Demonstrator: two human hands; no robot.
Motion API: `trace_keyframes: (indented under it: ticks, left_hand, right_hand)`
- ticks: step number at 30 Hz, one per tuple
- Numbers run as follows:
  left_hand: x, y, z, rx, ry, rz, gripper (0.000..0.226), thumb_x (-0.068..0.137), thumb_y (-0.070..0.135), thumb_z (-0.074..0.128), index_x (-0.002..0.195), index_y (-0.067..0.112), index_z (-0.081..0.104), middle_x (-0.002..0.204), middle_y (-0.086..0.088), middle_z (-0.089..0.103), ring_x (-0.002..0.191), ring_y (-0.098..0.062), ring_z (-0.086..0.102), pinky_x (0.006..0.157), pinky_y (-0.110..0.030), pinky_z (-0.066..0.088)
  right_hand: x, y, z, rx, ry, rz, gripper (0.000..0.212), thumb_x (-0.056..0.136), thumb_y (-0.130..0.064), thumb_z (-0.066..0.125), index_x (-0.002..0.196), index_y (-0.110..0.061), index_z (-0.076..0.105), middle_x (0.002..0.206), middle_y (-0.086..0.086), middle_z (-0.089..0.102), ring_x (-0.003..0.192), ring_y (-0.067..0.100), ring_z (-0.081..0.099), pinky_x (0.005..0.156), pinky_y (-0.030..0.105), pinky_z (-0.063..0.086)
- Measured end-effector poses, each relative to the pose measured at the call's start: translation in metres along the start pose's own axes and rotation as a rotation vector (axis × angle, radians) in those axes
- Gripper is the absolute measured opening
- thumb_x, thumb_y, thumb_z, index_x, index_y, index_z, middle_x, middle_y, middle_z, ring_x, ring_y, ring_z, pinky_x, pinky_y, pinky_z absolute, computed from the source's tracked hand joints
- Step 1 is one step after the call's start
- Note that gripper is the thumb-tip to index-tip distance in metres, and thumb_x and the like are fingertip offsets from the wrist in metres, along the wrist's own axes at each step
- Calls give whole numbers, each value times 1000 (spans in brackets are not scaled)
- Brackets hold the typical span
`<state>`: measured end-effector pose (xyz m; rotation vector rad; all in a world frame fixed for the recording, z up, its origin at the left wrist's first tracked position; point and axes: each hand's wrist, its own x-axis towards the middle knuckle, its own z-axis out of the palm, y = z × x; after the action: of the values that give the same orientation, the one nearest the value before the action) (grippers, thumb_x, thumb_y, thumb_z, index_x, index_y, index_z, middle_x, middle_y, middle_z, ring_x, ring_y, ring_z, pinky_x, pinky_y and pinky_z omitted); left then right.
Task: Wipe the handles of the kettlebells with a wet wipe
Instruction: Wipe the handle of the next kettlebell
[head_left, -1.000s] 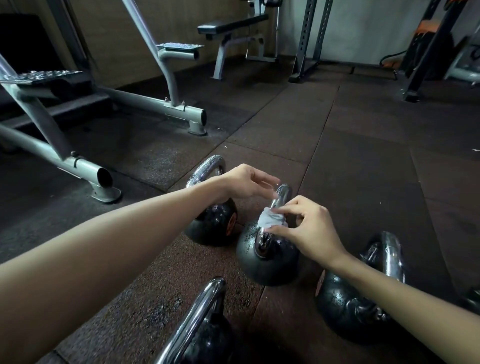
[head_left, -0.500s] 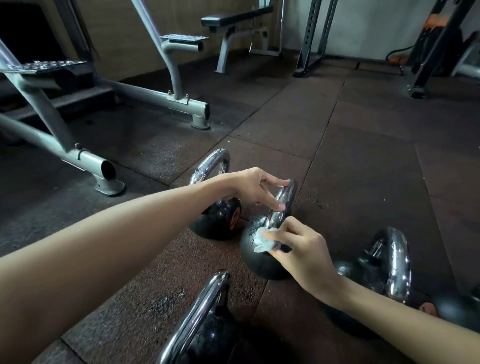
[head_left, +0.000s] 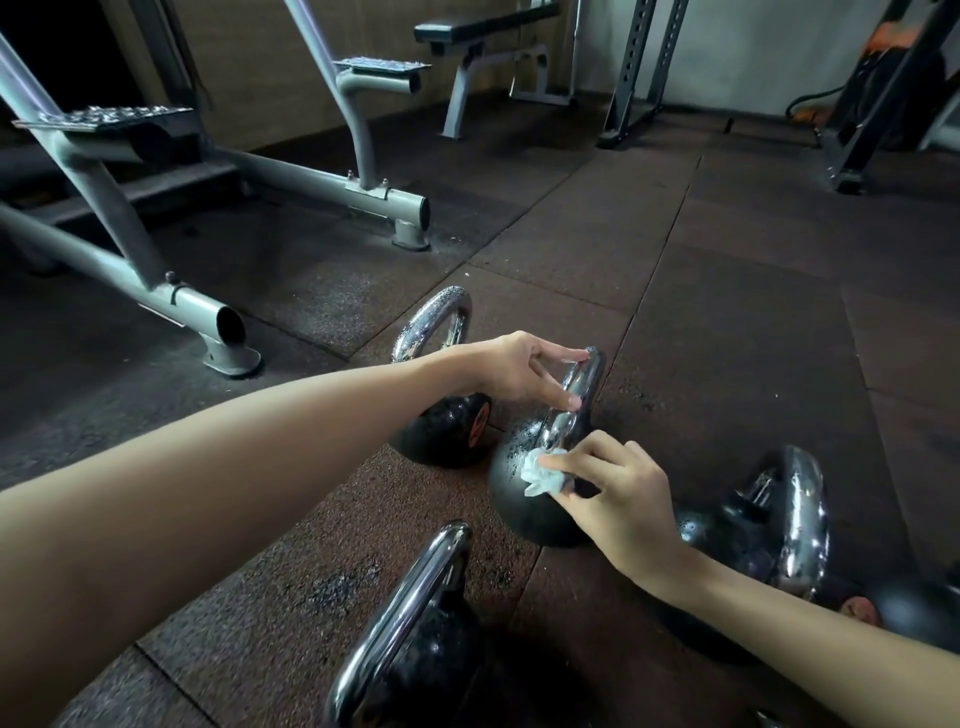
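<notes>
The right grip (head_left: 618, 499) pinches the wipe (head_left: 540, 475) against the handle (head_left: 576, 395) base of the middle kettlebell (head_left: 519, 504) on the floor (head_left: 727, 364). From there the handle runs toward 1 o'clock. The left grip (head_left: 524, 369), fingers straight and spread, touches its top.

A black round kettlebell (head_left: 524, 504) is seen standing on a dark speckled rubber tile floor (head_left: 727, 312), its chrome loop handle (head_left: 577, 395) turned edge-on to the camera. The top and near side of the handle are touched by the outstretched fingertips (head_left: 574, 401) of the left hand (head_left: 511, 366). A crumpled white wet wipe (head_left: 540, 474) is pinched in the right hand (head_left: 621, 501) and pressed against the foot of the handle, where it meets the ball. Three more black chrome-handled kettlebells are set around it: one behind (head_left: 441, 436), one nearer (head_left: 415, 654), one to the right (head_left: 779, 519). A grey tubular steel machine frame (head_left: 291, 182) is seen beyond, at the left.
</notes>
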<state>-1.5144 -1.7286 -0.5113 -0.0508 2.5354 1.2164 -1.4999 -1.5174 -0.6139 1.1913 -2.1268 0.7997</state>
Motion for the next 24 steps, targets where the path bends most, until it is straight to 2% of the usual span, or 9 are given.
trace_keyframes:
  ticks: [5, 7, 9, 12, 15, 16, 17, 20, 24]
  left_hand:
    - [-3, 2, 1, 20, 17, 7, 78, 83, 42, 83, 152, 42, 45, 111, 10, 78, 114, -5, 66, 98, -24, 45]
    - [-4, 3, 1, 15, 24, 22, 77, 85, 39, 83, 152, 40, 45, 115, 5, 77, 90, 8, 67, 83, -13, 47]
    - [-5, 5, 1, 19, 34, 28, 76, 86, 37, 82, 152, 38, 45, 117, -1, 76, 61, 10, 60, 63, -7, 45]
    - [-8, 5, 3, 13, 49, 38, 75, 87, 35, 81, 153, 37, 45, 118, -1, 75, 66, 7, 63, 67, -10, 45]
    - [-8, 6, 5, 3, 64, 29, 73, 89, 32, 80, 153, 35, 45, 128, -2, 71, 76, 16, 64, 48, -2, 39]
    - [-7, 6, 5, -4, 70, 28, 73, 88, 34, 81, 153, 36, 46, 128, 0, 71, 86, 16, 27, 51, -3, 41]
    - [-7, 5, 5, -14, 67, 20, 74, 86, 36, 82, 152, 38, 47, 126, 2, 72, 64, 7, 55, 60, -6, 46]
    - [-7, 9, 6, -16, 62, -31, 76, 83, 42, 84, 149, 45, 48, 125, 6, 72, 117, -14, 65, 98, -27, 50]
    - [-9, 17, 8, -9, 89, -40, 76, 84, 37, 84, 150, 42, 48, 115, 11, 66, 106, -18, 64, 95, -31, 50]
  right_hand:
    - [-12, 16, 5, -164, -125, -304, 36, 93, 2, 54, 92, -24, 79, 71, -8, 59, 56, 16, 51, 62, 32, 30]
    - [-14, 23, 4, -178, -138, -311, 45, 101, -5, 42, 90, -25, 81, 71, -8, 59, 54, 16, 51, 63, 32, 28]
    - [-10, 27, 2, -140, -135, -263, 34, 97, -10, 53, 88, -26, 81, 73, -9, 61, 53, 14, 52, 62, 32, 29]
    - [-5, 22, -7, -59, -48, -174, 17, 91, -14, 72, 86, -28, 80, 77, -11, 64, 55, 13, 51, 57, 30, 37]
    - [-2, 15, -16, -23, -10, -147, 15, 83, -15, 77, 90, -28, 80, 83, -12, 67, 57, 14, 45, 55, 30, 41]
    - [-2, 14, -15, -49, -12, -201, 18, 82, -12, 76, 91, -27, 80, 83, -11, 67, 59, 13, 43, 55, 30, 39]
    - [-1, 13, -13, -80, -19, -261, 21, 81, -8, 75, 92, -26, 79, 82, -10, 68, 59, 12, 45, 55, 30, 37]
    - [-3, 13, -1, -217, -105, -401, 28, 87, 1, 63, 94, -22, 77, 80, -7, 64, 57, 17, 52, 59, 32, 34]
    - [-5, 10, 1, -250, -156, -415, 27, 82, 2, 66, 93, -21, 76, 80, -7, 63, 57, 18, 51, 60, 33, 35]
